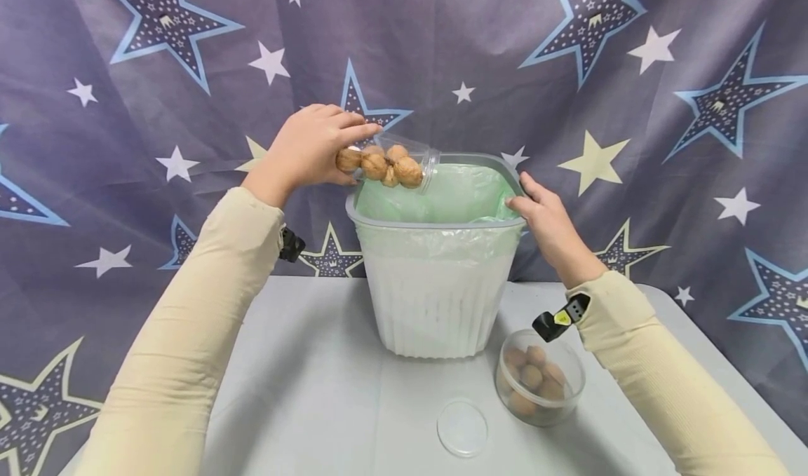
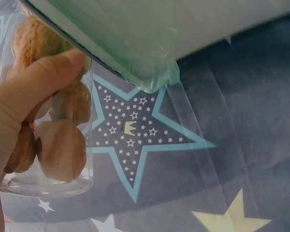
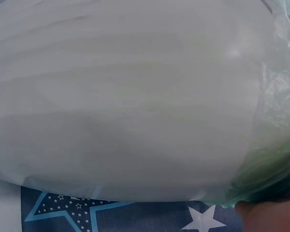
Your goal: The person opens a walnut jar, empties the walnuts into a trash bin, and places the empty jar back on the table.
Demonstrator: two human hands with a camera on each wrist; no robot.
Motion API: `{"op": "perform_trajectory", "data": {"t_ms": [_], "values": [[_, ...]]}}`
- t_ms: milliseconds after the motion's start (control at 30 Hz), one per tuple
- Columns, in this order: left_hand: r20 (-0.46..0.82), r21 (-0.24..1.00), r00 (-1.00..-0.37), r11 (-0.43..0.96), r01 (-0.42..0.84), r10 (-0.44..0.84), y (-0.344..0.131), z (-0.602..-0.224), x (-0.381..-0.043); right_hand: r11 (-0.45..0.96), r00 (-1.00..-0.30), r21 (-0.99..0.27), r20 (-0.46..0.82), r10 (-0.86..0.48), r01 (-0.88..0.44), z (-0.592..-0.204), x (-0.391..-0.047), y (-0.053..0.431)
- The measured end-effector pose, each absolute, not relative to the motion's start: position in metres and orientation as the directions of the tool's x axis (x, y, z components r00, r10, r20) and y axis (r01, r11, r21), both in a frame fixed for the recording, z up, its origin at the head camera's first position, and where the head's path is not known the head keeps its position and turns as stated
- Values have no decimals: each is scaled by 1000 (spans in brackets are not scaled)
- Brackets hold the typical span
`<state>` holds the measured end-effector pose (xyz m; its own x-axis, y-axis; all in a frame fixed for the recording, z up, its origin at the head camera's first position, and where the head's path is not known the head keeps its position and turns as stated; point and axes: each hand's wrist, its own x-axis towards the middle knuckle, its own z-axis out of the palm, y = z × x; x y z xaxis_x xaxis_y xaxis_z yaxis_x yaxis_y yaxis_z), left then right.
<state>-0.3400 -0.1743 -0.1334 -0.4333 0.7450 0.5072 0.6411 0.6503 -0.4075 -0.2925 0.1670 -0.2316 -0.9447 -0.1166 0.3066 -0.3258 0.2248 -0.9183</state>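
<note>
Two hands work apart: the left hand (image 1: 318,146) grips a smooth, clear jar (image 1: 394,160) of wrinkled walnuts (image 1: 409,172), near level over the green film liner (image 1: 457,190), while the right hand (image 1: 548,220) holds the rim (image 1: 435,224) of a ribbed bin (image 1: 435,290) on the table (image 1: 303,371), apparently a pouring step calling for steeper tilt.

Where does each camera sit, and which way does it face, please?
Head: on the head, looking forward and down at the trash bin; left hand, right hand and sleeved arms show.
Left wrist: facing the clear jar of walnuts; part of that hand shows.
Right wrist: facing the bin's white side; a bit of that hand shows.
Shared by head and left wrist: jar and green liner.
</note>
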Motion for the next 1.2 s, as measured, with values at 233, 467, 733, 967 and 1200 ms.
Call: {"op": "perform_trajectory", "data": {"t_ms": [233,467,733,967,1200], "values": [[511,-422,-425,649,633,747,-172,-132,-339,212,-943,-920,311,-119,-330,-232,-292,167],[517,-407,-417,643,649,748,-173,-136,-341,226,-943,-916,312,-119,-331,-232,-292,166],[538,-393,-398,639,661,743,-176,-137,-343,243,-940,-908,322,-115,-341,-232,-292,166],[541,-387,-396,637,666,742,-178,-136,-344,241,-939,-908,326,-111,-343,-232,-292,167],[538,-403,-380,626,668,752,-178,-136,-344,247,-940,-907,321,-116,-340,-232,-292,166]]}}
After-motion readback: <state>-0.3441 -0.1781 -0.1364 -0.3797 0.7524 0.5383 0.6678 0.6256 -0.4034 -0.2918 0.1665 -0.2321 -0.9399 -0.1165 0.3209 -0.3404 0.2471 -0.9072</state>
